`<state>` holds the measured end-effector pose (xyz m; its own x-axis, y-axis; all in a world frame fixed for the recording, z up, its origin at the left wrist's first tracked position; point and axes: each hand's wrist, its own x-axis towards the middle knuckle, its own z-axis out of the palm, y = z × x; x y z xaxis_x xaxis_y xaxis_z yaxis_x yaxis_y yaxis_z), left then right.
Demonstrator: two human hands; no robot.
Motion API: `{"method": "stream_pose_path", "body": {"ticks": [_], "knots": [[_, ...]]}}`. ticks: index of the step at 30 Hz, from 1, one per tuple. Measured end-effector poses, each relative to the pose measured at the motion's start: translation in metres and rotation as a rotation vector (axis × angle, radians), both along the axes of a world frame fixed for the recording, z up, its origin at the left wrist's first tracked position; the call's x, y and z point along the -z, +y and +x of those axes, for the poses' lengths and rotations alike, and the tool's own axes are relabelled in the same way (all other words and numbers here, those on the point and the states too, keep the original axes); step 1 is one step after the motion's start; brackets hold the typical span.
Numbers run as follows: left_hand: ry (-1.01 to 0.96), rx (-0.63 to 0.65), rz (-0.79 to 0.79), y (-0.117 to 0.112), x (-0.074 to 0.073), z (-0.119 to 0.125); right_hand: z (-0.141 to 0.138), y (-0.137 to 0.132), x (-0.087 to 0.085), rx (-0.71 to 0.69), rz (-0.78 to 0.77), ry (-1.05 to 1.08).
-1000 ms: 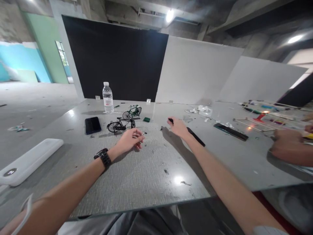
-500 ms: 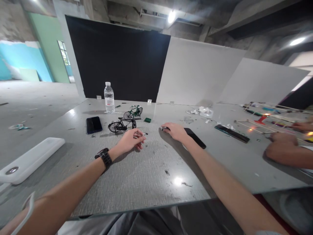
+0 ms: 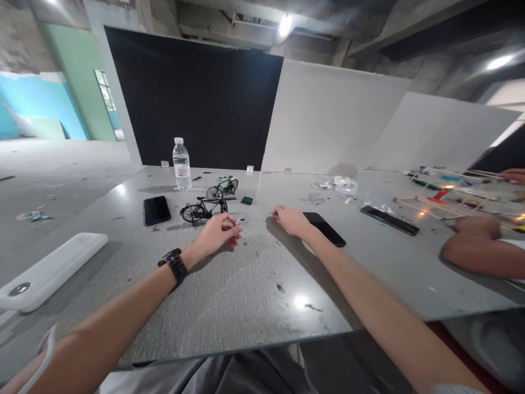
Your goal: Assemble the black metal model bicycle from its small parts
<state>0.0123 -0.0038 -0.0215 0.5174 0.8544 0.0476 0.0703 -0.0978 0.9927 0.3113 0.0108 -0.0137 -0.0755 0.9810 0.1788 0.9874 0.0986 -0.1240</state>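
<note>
My left hand, with a black watch on its wrist, rests on the grey table. Its fingers are curled round a small metal part. A black model bicycle stands just beyond it, and a green model bicycle farther back. My right hand lies low on the table with fingers drawn together, pinching something tiny I cannot make out. A black phone lies right beside it.
A water bottle stands at the back left, with a dark phone and a white power bank nearer. A small green piece lies past the bicycles. Another person's forearm rests at the right among sticks and a black bar.
My right hand has drawn back towards me and lowered onto the table beside the black phone. My left hand has stayed almost still. The other person's hands have shifted.
</note>
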Motion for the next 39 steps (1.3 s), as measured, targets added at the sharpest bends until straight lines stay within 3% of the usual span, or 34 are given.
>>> {"method": "stream_pose_path", "body": {"ticks": [3, 7, 11, 18, 39], "knots": [[0.02, -0.071, 0.06, 0.001, -0.001, 0.0, -0.02, -0.014, -0.007, -0.035, 0.012, 0.067], [0.06, -0.139, 0.167, 0.005, 0.002, 0.0, -0.063, -0.039, -0.017, -0.328, 0.067, 0.479], [0.068, -0.144, 0.218, 0.009, 0.006, 0.0, -0.095, -0.049, -0.016, -0.467, 0.036, 0.667], [0.096, -0.132, 0.263, 0.007, 0.006, 0.001, -0.103, -0.047, -0.004, -0.461, 0.066, 0.745], [0.203, -0.182, 0.383, 0.001, 0.002, -0.001, -0.11, -0.054, -0.005, -0.448, 0.076, 0.76]]}}
